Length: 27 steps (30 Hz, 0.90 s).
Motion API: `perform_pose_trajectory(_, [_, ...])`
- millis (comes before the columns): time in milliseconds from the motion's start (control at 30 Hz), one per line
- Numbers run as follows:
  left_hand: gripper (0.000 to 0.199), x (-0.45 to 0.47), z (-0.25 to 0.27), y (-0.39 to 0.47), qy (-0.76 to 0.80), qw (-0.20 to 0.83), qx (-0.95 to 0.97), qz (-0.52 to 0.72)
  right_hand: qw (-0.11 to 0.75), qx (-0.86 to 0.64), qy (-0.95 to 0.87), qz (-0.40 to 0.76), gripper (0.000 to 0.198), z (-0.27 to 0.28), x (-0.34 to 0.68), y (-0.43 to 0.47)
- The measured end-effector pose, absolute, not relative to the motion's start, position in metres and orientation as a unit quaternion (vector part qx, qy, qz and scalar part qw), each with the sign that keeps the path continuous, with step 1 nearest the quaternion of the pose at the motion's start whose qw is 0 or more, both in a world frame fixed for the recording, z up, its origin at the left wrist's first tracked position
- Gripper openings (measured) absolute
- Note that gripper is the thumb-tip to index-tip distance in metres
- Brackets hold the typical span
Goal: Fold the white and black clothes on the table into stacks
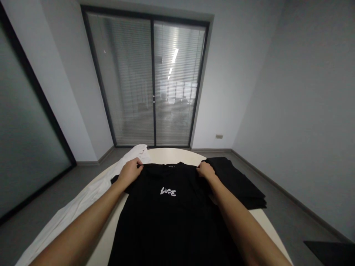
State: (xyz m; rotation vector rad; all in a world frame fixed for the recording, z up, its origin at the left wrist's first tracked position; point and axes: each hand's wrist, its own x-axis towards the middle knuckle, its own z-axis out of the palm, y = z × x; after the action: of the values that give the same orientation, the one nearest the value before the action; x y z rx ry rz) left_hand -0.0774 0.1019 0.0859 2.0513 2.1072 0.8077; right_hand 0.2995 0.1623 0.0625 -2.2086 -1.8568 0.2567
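Observation:
A black T-shirt (166, 218) with white lettering lies spread over the table, its collar at the far end and its lower part running out of the bottom of the view. My left hand (131, 173) pinches the shirt at its left shoulder. At the opposite shoulder, the fingers of my right hand (205, 170) are closed on the fabric too. Both sleeves hang outward beneath my wrists, partly hidden by my forearms.
White cloth (91, 195) stretches along the left side of the pale round table (174, 154). Folded black garments (235, 181) are stacked at the right. Beyond the table stand glass doors with blinds (149, 85) and grey walls. A dark object (330, 253) shows at lower right.

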Motion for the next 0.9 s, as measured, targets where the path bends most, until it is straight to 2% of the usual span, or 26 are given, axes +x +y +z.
perform_pose_trajectory(133, [0.012,-0.092,0.085,0.129,0.706,0.109,0.617,0.33,0.146,-0.762,-0.626,0.075,0.029,0.071,0.301,0.18])
perform_pose_trajectory(333, [0.023,-0.101,0.078,0.17,0.714,0.128,0.577,0.376,0.201,-0.754,-0.625,0.017,0.04,0.088,0.3,0.208])
perform_pose_trajectory(433, [0.033,-0.096,0.067,0.178,0.702,0.105,0.614,0.344,0.203,-0.723,-0.661,0.016,0.04,0.081,0.298,0.214])
perform_pose_trajectory(567, [0.052,-0.084,0.045,0.17,0.66,0.077,0.698,0.267,0.156,-0.652,-0.74,0.057,0.04,0.055,0.299,0.211])
perform_pose_trajectory(733, [0.04,-0.075,0.028,0.149,0.65,0.032,0.739,0.174,0.092,-0.612,-0.782,0.072,0.048,0.033,0.301,0.197])
perform_pose_trajectory(900, [0.043,-0.071,0.036,0.128,0.692,-0.012,0.709,0.138,0.064,-0.621,-0.78,0.036,0.043,0.045,0.297,0.176])
